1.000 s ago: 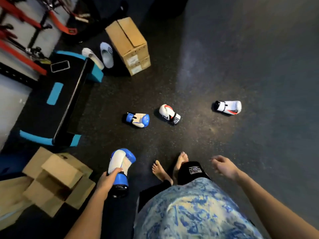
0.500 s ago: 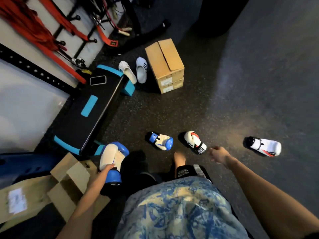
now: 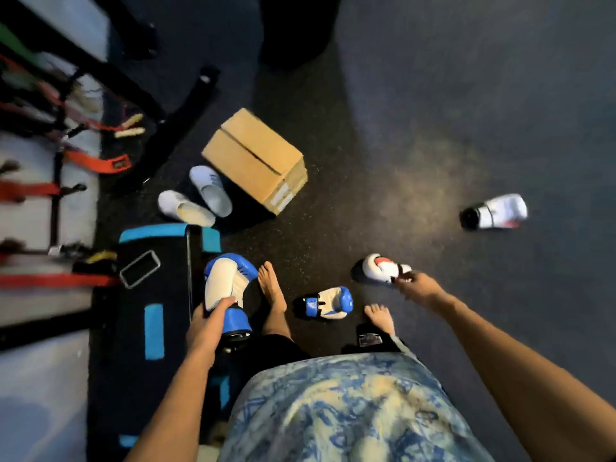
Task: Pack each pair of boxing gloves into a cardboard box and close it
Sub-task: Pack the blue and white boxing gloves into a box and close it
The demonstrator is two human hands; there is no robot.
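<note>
Left hand (image 3: 210, 323) is clamped round the cuff of the blue-and-white glove (image 3: 225, 285), padded end pointing away from the person, right beside the long edge of the black platform (image 3: 153, 328). The right hand (image 3: 418, 288) is stretched out low with its fingers (image 3: 400, 279) at the cuff of the near red-and-white glove (image 3: 378, 266), and it's too blurred to call whether they touch it or grip it. Between the two bare feet (image 3: 271, 288) lies the second blue glove (image 3: 328, 303), flat on the floor (image 3: 433, 95). Room to move? Plenty: the dark floor runs open out to the right and away ahead, with only the other red-and-white glove (image 3: 498, 211) lying well apart toward the right edge. On to the container: one cardboard box (image 3: 256, 155) stands on the floor ahead and a little left, top flaps shut, pale labels on its near side, contents hidden. Just beside it, on its left, sits a pair of white slippers (image 3: 196, 196), touching the far end of the platform. A phone (image 3: 140, 268) lies on the platform's top. The left edge of the floor is the tight side, with a wall rack hung with red straps (image 3: 50, 280) and a black bar (image 3: 176, 128) slanting across the floor toward the box.
</note>
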